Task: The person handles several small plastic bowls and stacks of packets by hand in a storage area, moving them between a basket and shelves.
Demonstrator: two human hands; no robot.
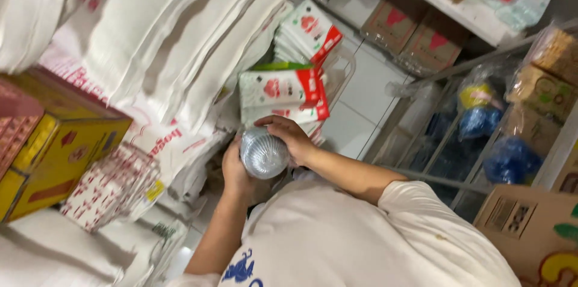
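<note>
Currently, head view: both hands grip a stack of clear plastic cups [264, 153], held in front of the white-shirted torso. Left hand [238, 172] wraps it from below, right hand [289, 136] closes over the top and side. Just beyond the cups: white-and-red packets [283, 88] stacked in a clear bin [343, 73]. Left of the hands: piles of white bags [180, 34], a yellow box [60, 148], a red-patterned pack [111, 187]. Right: wire rack [421, 106] holding blue bagged items [509, 160], cardboard box [533, 227] nearer.
</note>
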